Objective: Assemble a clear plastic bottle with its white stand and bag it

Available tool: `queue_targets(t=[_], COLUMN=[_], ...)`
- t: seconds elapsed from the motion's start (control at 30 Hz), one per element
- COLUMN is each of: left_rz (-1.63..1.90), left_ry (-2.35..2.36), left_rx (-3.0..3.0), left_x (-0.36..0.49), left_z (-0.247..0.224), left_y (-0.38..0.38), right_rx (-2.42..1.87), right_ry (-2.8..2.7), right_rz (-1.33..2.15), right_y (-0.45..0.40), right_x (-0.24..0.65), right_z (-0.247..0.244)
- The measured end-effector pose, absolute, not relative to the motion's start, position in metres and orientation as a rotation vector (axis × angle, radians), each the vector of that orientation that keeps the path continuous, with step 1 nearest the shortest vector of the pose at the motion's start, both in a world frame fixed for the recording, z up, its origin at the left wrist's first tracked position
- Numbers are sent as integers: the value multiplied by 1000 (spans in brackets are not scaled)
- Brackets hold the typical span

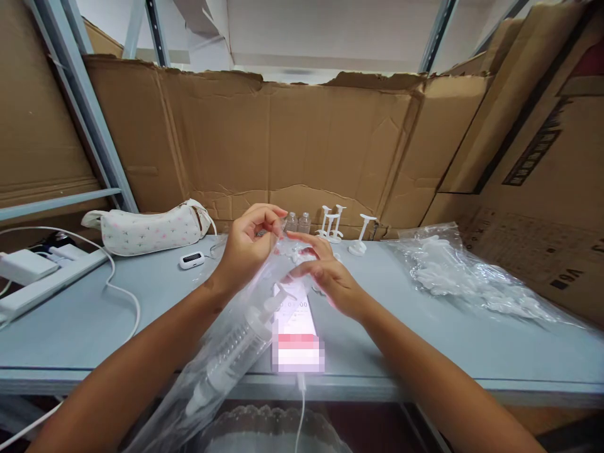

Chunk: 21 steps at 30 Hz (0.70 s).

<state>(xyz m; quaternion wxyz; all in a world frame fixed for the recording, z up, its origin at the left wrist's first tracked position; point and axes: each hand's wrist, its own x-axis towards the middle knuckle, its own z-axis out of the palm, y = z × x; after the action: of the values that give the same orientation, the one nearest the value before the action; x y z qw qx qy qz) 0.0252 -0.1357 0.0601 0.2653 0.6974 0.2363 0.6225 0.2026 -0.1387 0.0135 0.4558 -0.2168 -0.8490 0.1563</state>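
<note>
My left hand (pixel 252 242) pinches the top of a clear plastic bag (pixel 189 402), its thumb and fingers pressed together. The bag slants down toward me below both hands. Inside it lies a clear ribbed bottle with a white pump-like top (pixel 238 346). My right hand (pixel 330 274) is at the bag's upper end, fingers stretched and apart, touching the plastic. Clear film shows between its thumb and fingers. Under the bag, a lit phone (pixel 295 321) lies on the grey shelf (pixel 396 352), partly covered by the bag and bottle.
Behind my hands stand small clear bottles (pixel 304 223) and several white stands (pixel 361 236). A bag of white parts (pixel 453 270) lies right. At left are a floral pouch (pixel 155 229), a small white device (pixel 192 260) and a power strip (pixel 51 283). Cardboard (pixel 292 138) walls the back.
</note>
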Motion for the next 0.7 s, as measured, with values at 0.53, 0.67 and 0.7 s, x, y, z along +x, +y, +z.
queue_targets(t=[0.53, 0.67, 0.7], left_rz=[2187, 2225, 2236], left_ry=[493, 629, 656], left_rx=[2104, 2043, 1984], left_x=[70, 60, 56], left_z=[126, 132, 131], left_y=[-122, -115, -111], right_rx=[-196, -233, -244], right_ry=[-1828, -1676, -1634], right_rz=[1666, 1764, 1783], right_y=[-135, -129, -126], right_x=[209, 223, 228], right_z=[15, 21, 22])
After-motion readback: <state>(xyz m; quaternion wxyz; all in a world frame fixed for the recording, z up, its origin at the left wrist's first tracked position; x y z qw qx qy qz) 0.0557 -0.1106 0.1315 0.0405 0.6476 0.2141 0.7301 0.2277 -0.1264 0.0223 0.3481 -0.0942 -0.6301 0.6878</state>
